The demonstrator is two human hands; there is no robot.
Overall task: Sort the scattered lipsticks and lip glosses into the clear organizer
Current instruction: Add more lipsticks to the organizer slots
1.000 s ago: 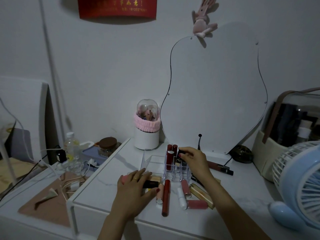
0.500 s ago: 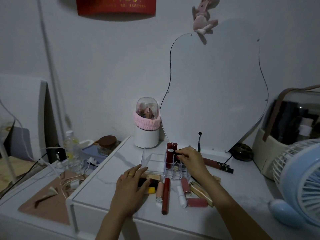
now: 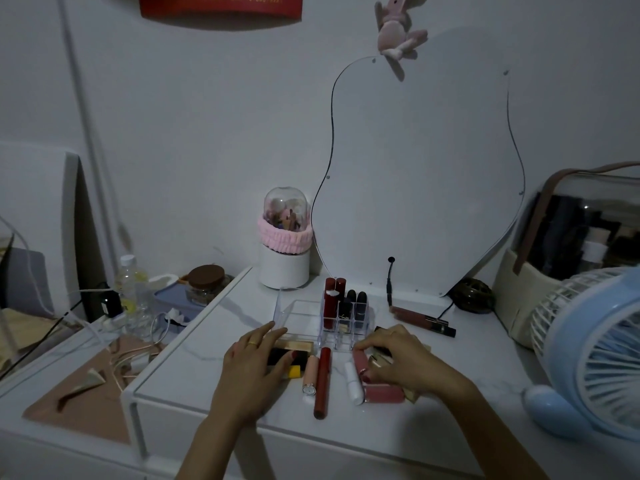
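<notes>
Head view, dim light. Clear organizer [image 3: 304,315] stands at the table's centre, just in front of the mirror [image 3: 419,174]; its open tray section sits at 9 o'clock of the gridded section. Count in the grid: two tall dark-red tubes [image 3: 333,301] at the back left, three black-capped lipsticks [image 3: 356,303] beside them. Count loose on the white table [image 3: 450,420], at 6 o'clock of the organizer: one long dark-red lip gloss [image 3: 322,382], one peach tube [image 3: 310,375], one white tube [image 3: 354,383], one rose-pink tube [image 3: 383,393] lying crosswise, one smaller pink lipstick [image 3: 360,362], and gold-coloured pieces partly hidden under the right hand, number unclear. One brown lip gloss [image 3: 420,318] lies apart at 3 o'clock of the organizer. Left hand [image 3: 254,370]: fingers spread and flat, palm down, resting on a black and yellow tube [image 3: 287,363] and a tan rectangular item [image 3: 294,345]; grasping nothing, merely pressing on them. Right hand [image 3: 403,362]: fingers curled down over the pile at 5 o'clock of the organizer, fingertips touching the small pink lipstick and gold pieces; whether it actually grips one I cannot tell. One blue fan [image 3: 595,351] at 3 o'clock, table edge.
</notes>
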